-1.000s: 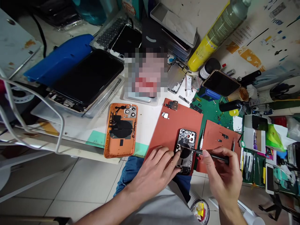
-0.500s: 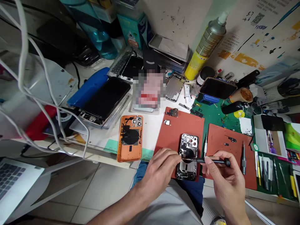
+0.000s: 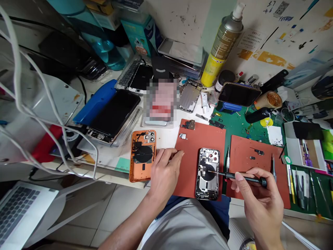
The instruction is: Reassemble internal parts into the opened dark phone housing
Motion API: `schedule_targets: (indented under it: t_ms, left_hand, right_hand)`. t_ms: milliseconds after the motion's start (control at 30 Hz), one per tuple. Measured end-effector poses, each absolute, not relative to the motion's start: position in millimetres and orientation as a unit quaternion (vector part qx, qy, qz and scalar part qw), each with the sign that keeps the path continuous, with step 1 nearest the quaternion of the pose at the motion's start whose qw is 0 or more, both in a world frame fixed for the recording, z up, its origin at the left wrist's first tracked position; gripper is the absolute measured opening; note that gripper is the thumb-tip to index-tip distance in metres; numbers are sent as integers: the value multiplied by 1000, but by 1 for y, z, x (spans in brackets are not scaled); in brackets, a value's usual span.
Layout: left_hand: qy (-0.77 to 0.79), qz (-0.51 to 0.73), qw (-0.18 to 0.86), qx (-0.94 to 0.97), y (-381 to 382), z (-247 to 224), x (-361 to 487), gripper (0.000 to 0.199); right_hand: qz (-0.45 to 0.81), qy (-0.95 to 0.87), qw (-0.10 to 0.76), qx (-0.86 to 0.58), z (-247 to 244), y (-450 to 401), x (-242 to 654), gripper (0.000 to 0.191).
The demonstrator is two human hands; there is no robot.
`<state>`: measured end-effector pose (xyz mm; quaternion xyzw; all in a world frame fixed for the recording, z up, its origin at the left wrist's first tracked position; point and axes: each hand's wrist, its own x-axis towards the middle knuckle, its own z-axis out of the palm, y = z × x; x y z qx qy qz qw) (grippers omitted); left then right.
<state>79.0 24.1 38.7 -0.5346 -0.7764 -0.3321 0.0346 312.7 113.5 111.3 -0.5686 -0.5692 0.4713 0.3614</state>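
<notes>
Right-hand grip (image 3: 261,201) on slim black screwdriver (image 3: 246,178)

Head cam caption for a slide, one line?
Right hand holds a screwdriver to an open smartphone chassis on a red mat; left hand at the mat's edge.

Phone repair workshop: bench with gutted smartphone chassis (image 3: 207,174) on red silicone mat (image 3: 197,146), green work mat (image 3: 249,130), precision screwdrivers (image 3: 272,170), spray can (image 3: 221,48), loose phone screens (image 3: 114,113).

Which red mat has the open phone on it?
The left mat: the open phone lies on it, while the right mat has no phone.
</notes>
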Motion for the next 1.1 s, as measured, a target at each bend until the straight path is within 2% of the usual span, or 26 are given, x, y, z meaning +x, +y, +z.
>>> schedule_targets:
  t_ms: [200, 367, 467, 667, 833, 1100]
  left_hand:
    - [-786, -326, 22, -525, 17, 45, 76, 19]
    - [-781, -358, 29, -511, 6, 55, 83, 31]
    - [-705, -381, 0, -598, -2, 54, 95, 32]
    - [-591, -323, -32, -738, -6, 45, 114, 33]
    - [-601, -278, -28, -749, -3, 40, 115, 53]
    - [-602, -276, -23, -749, -2, 35, 116, 56]
  right_hand:
    - [438, -588, 373, -569, 114, 121, 313, 36]
    - [337, -674, 385, -532, 107, 124, 313, 31]
    - [247, -767, 371, -462, 104, 122, 308, 29]
    - [104, -866, 327, -364, 109, 126, 286, 18]
    - [85, -879, 303, -357, 110, 134, 275, 11]
    - [85, -881, 286, -368, 109, 135, 270, 14]
